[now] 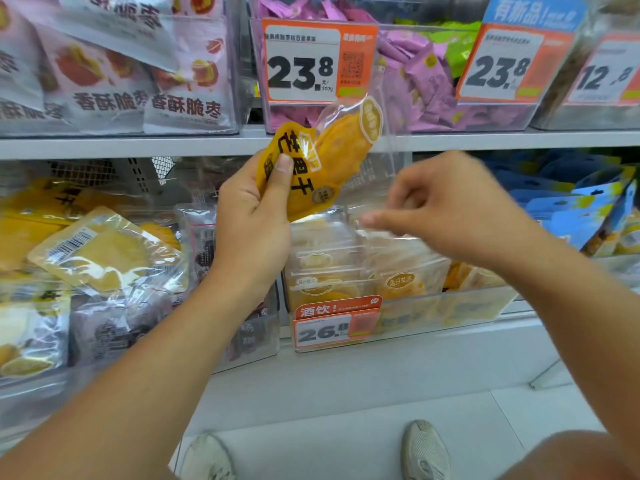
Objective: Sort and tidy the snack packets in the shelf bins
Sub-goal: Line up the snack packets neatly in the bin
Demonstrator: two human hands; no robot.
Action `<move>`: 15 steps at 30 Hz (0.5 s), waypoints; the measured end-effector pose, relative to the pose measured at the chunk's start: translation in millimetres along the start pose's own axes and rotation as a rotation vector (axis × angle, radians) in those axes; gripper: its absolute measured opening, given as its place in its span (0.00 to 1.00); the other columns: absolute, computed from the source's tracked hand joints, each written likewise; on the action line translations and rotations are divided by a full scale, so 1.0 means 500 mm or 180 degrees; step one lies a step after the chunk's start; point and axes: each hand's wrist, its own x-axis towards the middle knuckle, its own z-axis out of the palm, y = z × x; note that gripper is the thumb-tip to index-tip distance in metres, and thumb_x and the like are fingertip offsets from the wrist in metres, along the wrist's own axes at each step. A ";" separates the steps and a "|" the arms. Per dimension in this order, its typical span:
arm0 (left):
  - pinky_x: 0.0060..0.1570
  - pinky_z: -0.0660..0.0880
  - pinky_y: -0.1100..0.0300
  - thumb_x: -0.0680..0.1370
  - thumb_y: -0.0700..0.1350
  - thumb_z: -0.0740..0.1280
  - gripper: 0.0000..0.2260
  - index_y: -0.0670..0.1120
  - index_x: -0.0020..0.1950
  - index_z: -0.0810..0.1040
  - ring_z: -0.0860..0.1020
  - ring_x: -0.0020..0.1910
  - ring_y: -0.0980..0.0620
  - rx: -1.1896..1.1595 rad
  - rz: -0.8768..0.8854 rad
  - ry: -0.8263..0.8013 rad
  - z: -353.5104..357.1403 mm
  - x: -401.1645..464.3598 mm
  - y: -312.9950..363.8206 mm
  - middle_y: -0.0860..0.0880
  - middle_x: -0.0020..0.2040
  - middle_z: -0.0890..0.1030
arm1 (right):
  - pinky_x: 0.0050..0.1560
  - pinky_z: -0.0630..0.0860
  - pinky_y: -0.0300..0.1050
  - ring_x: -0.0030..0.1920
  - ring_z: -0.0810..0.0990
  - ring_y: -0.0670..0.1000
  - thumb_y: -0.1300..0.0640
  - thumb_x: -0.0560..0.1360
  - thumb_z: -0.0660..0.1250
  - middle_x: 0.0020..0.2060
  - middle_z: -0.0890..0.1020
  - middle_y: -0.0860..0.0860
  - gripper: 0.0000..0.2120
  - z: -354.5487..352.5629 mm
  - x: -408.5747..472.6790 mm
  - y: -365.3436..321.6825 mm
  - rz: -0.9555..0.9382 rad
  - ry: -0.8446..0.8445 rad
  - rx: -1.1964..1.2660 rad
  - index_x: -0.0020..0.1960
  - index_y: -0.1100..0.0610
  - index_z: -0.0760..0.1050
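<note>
- Lower shelf, left end: mixed bin point(138, 341) with pale yellow fruit packets point(100, 251) lying askew over dark packets point(114, 327).
- Left hand point(252, 220): grips one mango packet point(318, 168) by its lower left corner, thumb across the front, held upright above the lower shelf's front edge.
- Lower shelf, middle: clear mango bin point(450, 306), price tag point(332, 327) at its front left corner, matching packets standing in rows.
- Right hand point(443, 209): blurred above that bin, fingers loosely curled, one pointing left; whether it pinches anything cannot be told.
- Step in hand, as judged: returning a stray packet to its kind.
- Next move calls for parting the rows and slotting the packet in upright, label forward.
</note>
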 end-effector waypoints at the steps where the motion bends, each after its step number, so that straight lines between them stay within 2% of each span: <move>1: 0.57 0.80 0.53 0.85 0.45 0.58 0.12 0.57 0.54 0.80 0.84 0.54 0.54 -0.0123 -0.0071 -0.0034 0.005 -0.001 0.002 0.58 0.49 0.86 | 0.39 0.81 0.47 0.36 0.83 0.46 0.38 0.62 0.80 0.34 0.84 0.49 0.21 -0.012 -0.004 0.019 0.0266 0.0352 0.0280 0.40 0.52 0.79; 3: 0.57 0.80 0.51 0.85 0.45 0.59 0.11 0.56 0.54 0.80 0.84 0.54 0.53 -0.0379 -0.0261 -0.0187 0.021 -0.007 0.005 0.57 0.50 0.86 | 0.43 0.84 0.52 0.45 0.85 0.52 0.37 0.58 0.81 0.47 0.84 0.50 0.30 -0.029 -0.008 0.050 0.0456 0.0517 0.1208 0.51 0.51 0.76; 4: 0.57 0.80 0.49 0.85 0.44 0.59 0.11 0.55 0.55 0.80 0.84 0.54 0.52 -0.0484 -0.0341 -0.0297 0.033 -0.011 0.006 0.56 0.51 0.86 | 0.44 0.84 0.53 0.48 0.85 0.53 0.41 0.61 0.81 0.51 0.84 0.51 0.29 -0.029 -0.010 0.060 0.0373 0.0366 0.1669 0.56 0.51 0.76; 7: 0.59 0.79 0.48 0.85 0.44 0.59 0.10 0.52 0.58 0.80 0.84 0.54 0.50 -0.0522 -0.0330 -0.0705 0.061 -0.015 0.001 0.53 0.52 0.86 | 0.38 0.83 0.46 0.48 0.87 0.56 0.59 0.76 0.70 0.48 0.87 0.54 0.10 -0.023 -0.019 0.068 0.0147 0.0006 0.2419 0.57 0.56 0.79; 9: 0.62 0.78 0.49 0.84 0.51 0.60 0.13 0.51 0.66 0.76 0.82 0.58 0.52 0.0228 -0.0012 -0.1011 0.057 -0.001 -0.012 0.54 0.57 0.84 | 0.36 0.83 0.45 0.47 0.86 0.57 0.65 0.79 0.66 0.47 0.87 0.54 0.09 -0.034 -0.023 0.084 0.0019 0.0318 0.2387 0.57 0.60 0.81; 12: 0.66 0.72 0.51 0.73 0.70 0.62 0.34 0.55 0.76 0.65 0.75 0.67 0.54 0.2333 0.0246 -0.1665 0.041 0.016 -0.028 0.55 0.67 0.77 | 0.39 0.84 0.44 0.47 0.86 0.54 0.65 0.79 0.67 0.47 0.86 0.51 0.10 -0.076 -0.029 0.124 -0.0363 0.1074 0.1692 0.59 0.61 0.81; 13: 0.67 0.72 0.51 0.70 0.73 0.63 0.38 0.55 0.76 0.65 0.73 0.68 0.52 0.2835 0.0228 -0.1820 0.040 0.015 -0.032 0.54 0.69 0.75 | 0.40 0.84 0.44 0.46 0.86 0.52 0.64 0.79 0.67 0.46 0.86 0.48 0.09 -0.090 -0.032 0.137 -0.0481 0.1226 0.1464 0.58 0.59 0.81; 15: 0.68 0.71 0.50 0.69 0.73 0.66 0.39 0.54 0.75 0.68 0.72 0.70 0.50 0.3307 0.0174 -0.2109 0.052 0.008 -0.036 0.53 0.71 0.74 | 0.41 0.84 0.46 0.44 0.86 0.49 0.63 0.79 0.68 0.42 0.87 0.42 0.08 -0.102 -0.034 0.163 -0.0594 0.1279 0.1137 0.55 0.55 0.83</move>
